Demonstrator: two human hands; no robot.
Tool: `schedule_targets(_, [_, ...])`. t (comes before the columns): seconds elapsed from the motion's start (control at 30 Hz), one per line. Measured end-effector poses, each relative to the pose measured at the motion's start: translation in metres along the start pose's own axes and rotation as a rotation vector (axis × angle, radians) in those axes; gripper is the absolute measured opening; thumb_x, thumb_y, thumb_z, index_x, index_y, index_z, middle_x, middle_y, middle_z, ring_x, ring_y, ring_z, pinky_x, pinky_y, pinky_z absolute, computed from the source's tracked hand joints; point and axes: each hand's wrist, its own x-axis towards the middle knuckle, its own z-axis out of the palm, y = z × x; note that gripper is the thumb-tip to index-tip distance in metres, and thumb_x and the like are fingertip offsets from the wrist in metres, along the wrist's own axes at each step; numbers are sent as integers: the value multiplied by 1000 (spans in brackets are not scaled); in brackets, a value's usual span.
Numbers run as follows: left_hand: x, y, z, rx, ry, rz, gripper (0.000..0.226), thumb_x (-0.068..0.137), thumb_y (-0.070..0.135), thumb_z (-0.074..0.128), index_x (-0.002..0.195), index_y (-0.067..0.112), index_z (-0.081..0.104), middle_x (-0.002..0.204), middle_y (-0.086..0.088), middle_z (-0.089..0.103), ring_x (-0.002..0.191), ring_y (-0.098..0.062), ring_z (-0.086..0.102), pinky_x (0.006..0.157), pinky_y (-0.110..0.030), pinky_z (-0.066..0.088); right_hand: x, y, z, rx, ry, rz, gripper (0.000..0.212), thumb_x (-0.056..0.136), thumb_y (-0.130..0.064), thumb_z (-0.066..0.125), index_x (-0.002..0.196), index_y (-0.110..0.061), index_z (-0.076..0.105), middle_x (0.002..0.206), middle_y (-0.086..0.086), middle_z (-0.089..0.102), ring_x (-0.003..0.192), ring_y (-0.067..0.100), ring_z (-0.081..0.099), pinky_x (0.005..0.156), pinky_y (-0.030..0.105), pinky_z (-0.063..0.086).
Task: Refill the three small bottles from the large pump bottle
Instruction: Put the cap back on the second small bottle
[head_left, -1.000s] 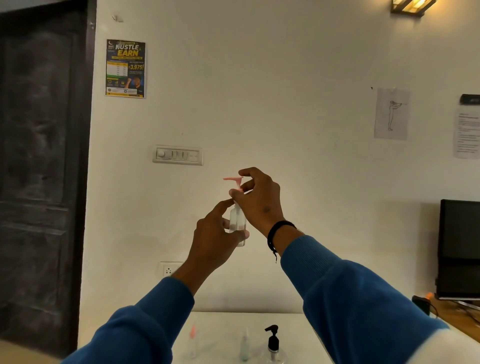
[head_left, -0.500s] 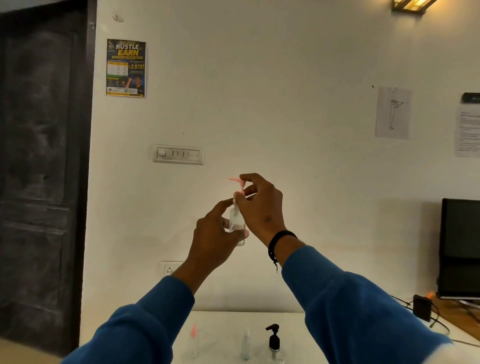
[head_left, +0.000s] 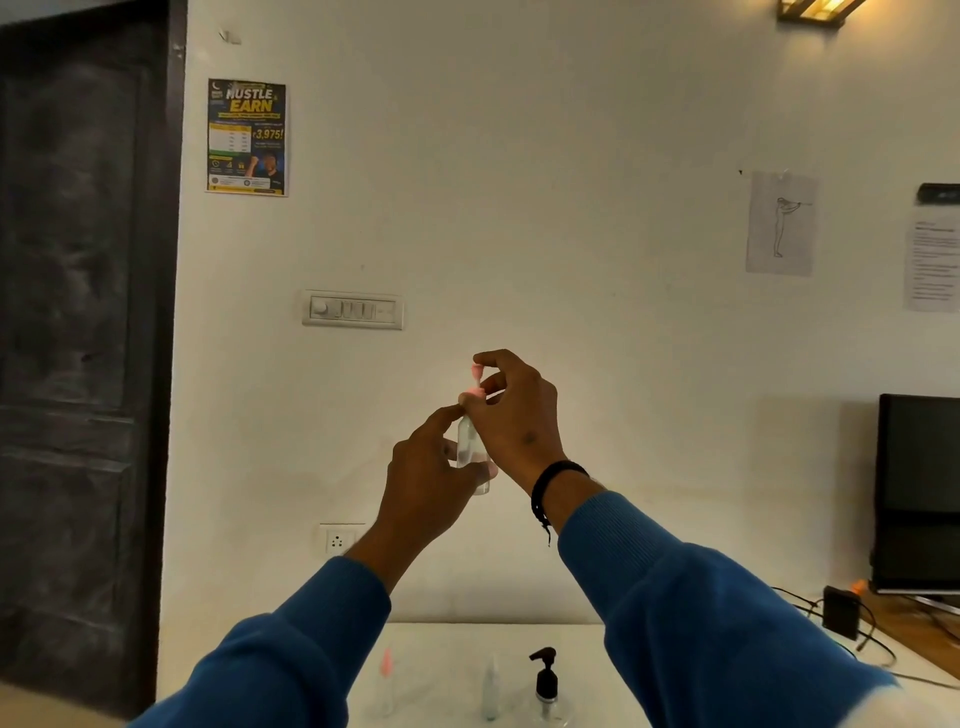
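Note:
I hold a small clear bottle (head_left: 467, 441) up in front of the wall, well above the table. My left hand (head_left: 431, 467) grips its body. My right hand (head_left: 514, 415) pinches its pink pump top (head_left: 476, 379) at the neck. On the white table (head_left: 441, 649) below stand a second small bottle with a pink top (head_left: 387, 675), a third small clear bottle (head_left: 491, 686), and the large pump bottle with a black pump head (head_left: 545, 680) just to their right.
A dark door (head_left: 78, 338) fills the left. A switch panel (head_left: 353, 310) and a wall socket (head_left: 337, 540) sit on the wall. At the right, a black monitor (head_left: 919, 493), a small black box (head_left: 840, 610) and cables lie on the tabletop.
The pink pump top has turned from pointing sideways to the left to standing more upright, and my right-hand fingers have shifted down onto its neck. Both hands sank slightly.

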Motion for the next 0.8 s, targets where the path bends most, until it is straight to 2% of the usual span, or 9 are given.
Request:
schedule_targets(0.1, [0,0,0,0,-2,11,67,79,22,85,139,26,54,94,4,68,87,-15,64,72,-17,45,0,1,-1,11,0,13,37,94,-14,69,129,-20,62,101,-4,64,90,13,63,75,17,51])
schedule_targets(0.2, [0,1,0,1,1,16,66,79,21,85,138,25,56,92,4,67,87,-12,62,71,-16,43,-2,1,-2,29,3,25,39,95,-6,64,131,-21,62,104,-6,61,87,9,62,62,3,42])
schedule_targets(0.3, [1,1,1,10,2,26,65,79,22,85,138,25,56,91,4,66,85,-11,62,70,-13,43,-3,1,-1,38,14,23,40,96,-3,63,132,-21,62,103,-7,61,87,10,63,63,3,43])
schedule_targets(0.43, [2,-1,3,26,23,31,65,80,24,84,139,25,55,92,7,66,85,-9,62,70,-14,42,-2,0,1,19,10,-5,38,96,-7,66,132,-20,62,106,-3,65,93,15,66,82,21,55])
schedule_targets(0.5, [2,-2,4,35,26,30,65,81,23,83,139,24,55,94,6,66,88,-11,62,70,-13,40,-3,1,1,13,5,-11,37,95,-9,67,130,-21,63,109,-2,67,95,15,66,85,25,57])
schedule_targets(0.6, [1,-2,4,39,23,25,63,81,23,83,138,23,55,97,4,67,87,-14,63,71,-15,41,-3,2,0,30,1,11,38,95,-8,66,131,-20,63,114,-5,66,95,11,63,79,16,52])
schedule_targets(0.7, [1,-3,5,42,19,22,62,81,23,83,137,24,56,101,0,71,86,-16,64,70,-11,41,-3,5,1,43,10,21,39,96,-3,63,131,-19,63,115,-4,65,94,10,63,69,4,43])
schedule_targets(0.8, [1,-3,6,44,19,23,62,82,25,83,138,23,56,102,1,70,88,-13,62,72,-14,42,-4,6,2,31,14,11,39,97,-4,64,132,-18,62,110,-6,62,92,10,62,70,4,43])
